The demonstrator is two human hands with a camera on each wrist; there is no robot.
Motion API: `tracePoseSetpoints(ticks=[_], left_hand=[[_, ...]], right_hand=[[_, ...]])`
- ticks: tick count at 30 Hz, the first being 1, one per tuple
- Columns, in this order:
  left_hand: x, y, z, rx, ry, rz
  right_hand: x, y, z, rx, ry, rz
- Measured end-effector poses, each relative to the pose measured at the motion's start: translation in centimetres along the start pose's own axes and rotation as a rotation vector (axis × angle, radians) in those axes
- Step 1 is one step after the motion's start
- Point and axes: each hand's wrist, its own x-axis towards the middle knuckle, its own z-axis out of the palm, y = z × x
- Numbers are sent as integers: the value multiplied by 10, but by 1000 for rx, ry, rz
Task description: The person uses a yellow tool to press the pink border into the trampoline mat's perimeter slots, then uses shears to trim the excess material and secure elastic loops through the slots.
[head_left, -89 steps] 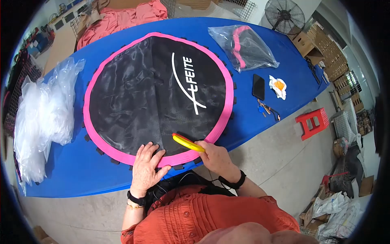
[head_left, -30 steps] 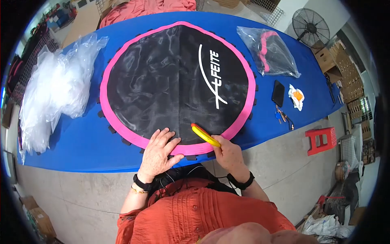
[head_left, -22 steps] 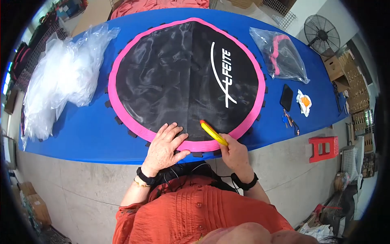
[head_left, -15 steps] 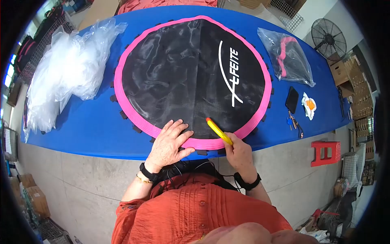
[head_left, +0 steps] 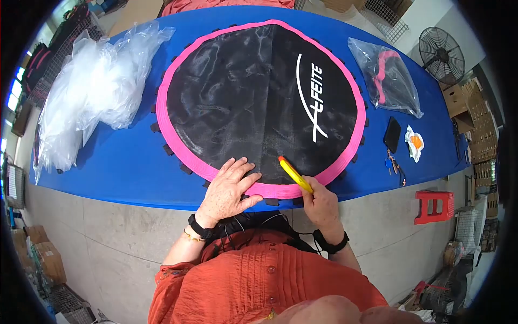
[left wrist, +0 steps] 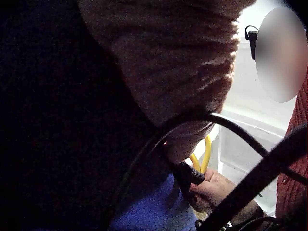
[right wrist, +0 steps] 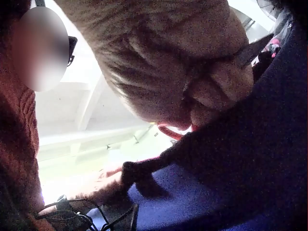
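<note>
In the head view a round black mat (head_left: pixel 221 102) with white lettering and a pink border (head_left: pixel 275 190) lies on the table. The left hand (head_left: pixel 225 189) rests palm down on its near edge, fingers spread forward. To its right, the right hand (head_left: pixel 322 205) grips a yellow tool (head_left: pixel 294 174) with a red tip, pointing over the mat. A dark pointed blade (right wrist: pixel 255 50) and a red loop (right wrist: pixel 168 131) show beside the right hand (right wrist: pixel 178 62) in the right wrist view. The left wrist view shows yellow handles (left wrist: pixel 207 153) beyond the left hand (left wrist: pixel 178 72).
Clear plastic bags (head_left: pixel 100 86) lie at the table's left. At the right are a bagged pink and black item (head_left: pixel 396 81), a phone (head_left: pixel 392 134), keys (head_left: pixel 395 164) and a crumpled white wrapper (head_left: pixel 414 143). A red stool (head_left: pixel 434 207) and a fan (head_left: pixel 441 55) stand beyond.
The head view has shifted, so the mat and table sit farther right and higher. The tool points more steeply away from the body. Both hands remain at the mat's near edge.
</note>
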Motion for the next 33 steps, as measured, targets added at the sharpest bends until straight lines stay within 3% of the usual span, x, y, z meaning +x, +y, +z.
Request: tracePoseSetpoints(ticks=[33], left_hand=[[1,1,1,5,1,-3]], right_hand=[[-3,6,3,-17,20,-48]])
